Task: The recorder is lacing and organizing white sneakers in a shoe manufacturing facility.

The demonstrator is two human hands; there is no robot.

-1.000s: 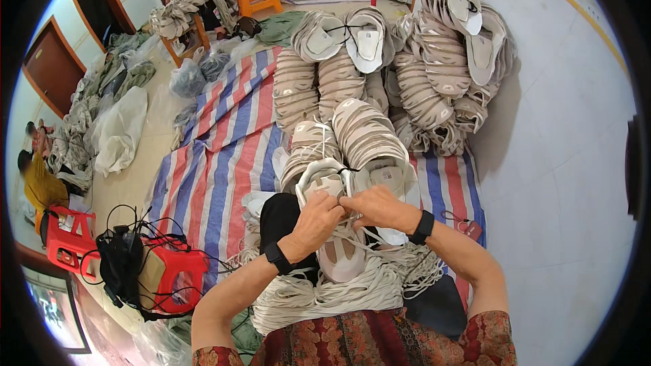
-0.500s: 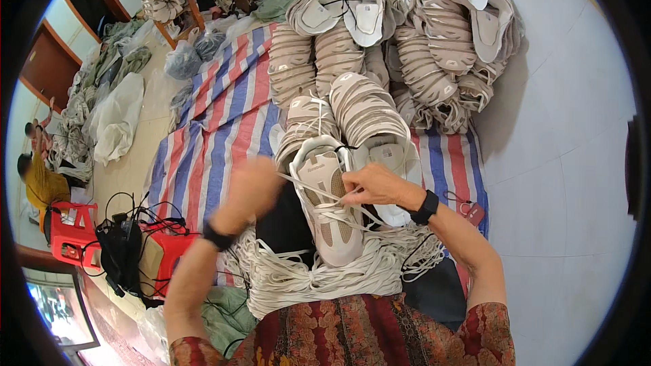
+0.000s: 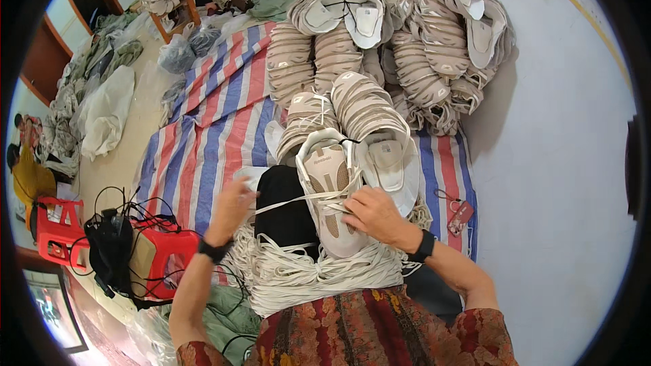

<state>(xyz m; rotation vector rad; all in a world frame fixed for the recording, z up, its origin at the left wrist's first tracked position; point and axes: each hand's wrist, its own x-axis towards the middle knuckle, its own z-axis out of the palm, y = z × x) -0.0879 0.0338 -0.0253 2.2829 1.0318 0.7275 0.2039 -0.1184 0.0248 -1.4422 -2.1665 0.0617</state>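
Observation:
A beige and white shoe upper (image 3: 337,236) lies in front of me with its toe toward me. A flat cream shoelace (image 3: 288,201) is threaded through its eyelets. One length of it stretches left across a black pad (image 3: 279,193) to my left hand (image 3: 230,210), whose fingers are pinched on it. At the right side of the eyelets, my right hand (image 3: 381,217) has its fingers curled closed on the lace, partly hiding the lacing. Below the toe, a thick bundle of cream laces (image 3: 325,278) lies across my lap.
Nested stacks of shoe uppers (image 3: 369,105) stand just beyond, with more piles (image 3: 434,41) behind. A striped tarp (image 3: 203,142) covers the floor. Red stools (image 3: 173,257) with a black bag (image 3: 112,244) and cables are at left. A red card holder (image 3: 460,218) lies at right.
My left hand has moved left and down, drawing the lace out straight to the side. My right hand has shifted slightly right and down, lower along the eyelets.

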